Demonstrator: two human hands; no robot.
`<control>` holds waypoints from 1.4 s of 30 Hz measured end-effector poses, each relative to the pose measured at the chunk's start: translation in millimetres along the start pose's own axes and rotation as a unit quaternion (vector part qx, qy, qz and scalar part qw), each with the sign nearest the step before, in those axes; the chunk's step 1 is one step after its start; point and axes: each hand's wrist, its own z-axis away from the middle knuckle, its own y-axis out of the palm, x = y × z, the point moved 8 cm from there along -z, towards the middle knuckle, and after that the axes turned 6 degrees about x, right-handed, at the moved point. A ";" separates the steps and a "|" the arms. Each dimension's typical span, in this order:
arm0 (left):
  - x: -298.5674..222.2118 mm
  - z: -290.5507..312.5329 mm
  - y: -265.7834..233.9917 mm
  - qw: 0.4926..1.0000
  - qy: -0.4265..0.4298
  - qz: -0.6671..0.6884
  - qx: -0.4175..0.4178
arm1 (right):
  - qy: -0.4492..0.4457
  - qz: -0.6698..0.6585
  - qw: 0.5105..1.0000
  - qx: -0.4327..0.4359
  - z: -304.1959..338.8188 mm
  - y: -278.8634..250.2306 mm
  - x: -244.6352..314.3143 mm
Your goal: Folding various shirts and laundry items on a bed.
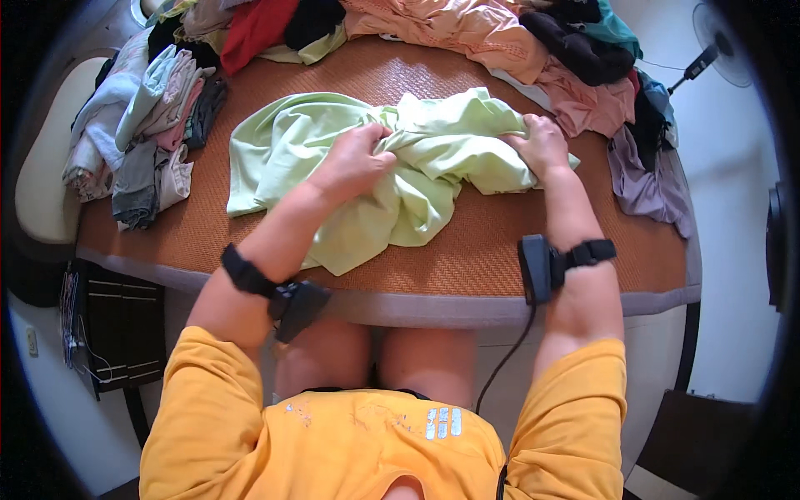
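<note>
A crumpled pale green garment [417,204] lies bunched across the middle of the woven brown mat [492,250]; its exact kind does not show. My left hand [354,162] is closed on the bunched cloth near the garment's centre, thumb and fingers pinching a fold. At the garment's right end, my right hand [540,146] grips the cloth, with some fingertips hidden in the folds. The left part of the garment spreads loosely, and one corner hangs toward the mat's near edge.
Folded clothes [154,125] are stacked at the left beside a cream pillow [58,150]. A heap of loose clothes [450,37] runs along the far side and down the right, ending in a mauve garment [646,179]. A fan [721,46] stands beyond the far right corner.
</note>
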 end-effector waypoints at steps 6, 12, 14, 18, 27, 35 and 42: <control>-31.9 70.3 -81.0 0.998 0.042 0.024 0.034 | -0.173 -0.270 0.947 -0.027 69.6 -61.6 18.8; -26.3 114.1 -98.4 0.972 0.055 -0.216 0.067 | -0.181 -0.511 0.840 -0.018 137.3 -97.0 -26.5; 4.0 118.4 -108.5 0.974 -0.021 -0.224 0.020 | -0.134 -0.637 0.758 -0.043 148.4 -95.2 -53.0; 15.9 125.3 -111.7 0.957 0.026 -0.283 -0.060 | -0.075 -0.759 0.640 -0.091 161.8 -84.5 -82.1; -154.8 88.0 -7.8 0.958 0.176 0.143 0.177 | -0.329 -0.550 0.757 0.128 133.0 -141.4 154.4; -79.6 90.8 -15.1 0.977 0.214 -0.008 0.021 | -0.221 -0.804 0.546 0.082 85.3 -201.0 140.0; -3.7 123.1 -72.3 0.955 0.005 0.295 -0.010 | -0.282 -0.707 0.648 -0.037 111.1 -283.8 62.3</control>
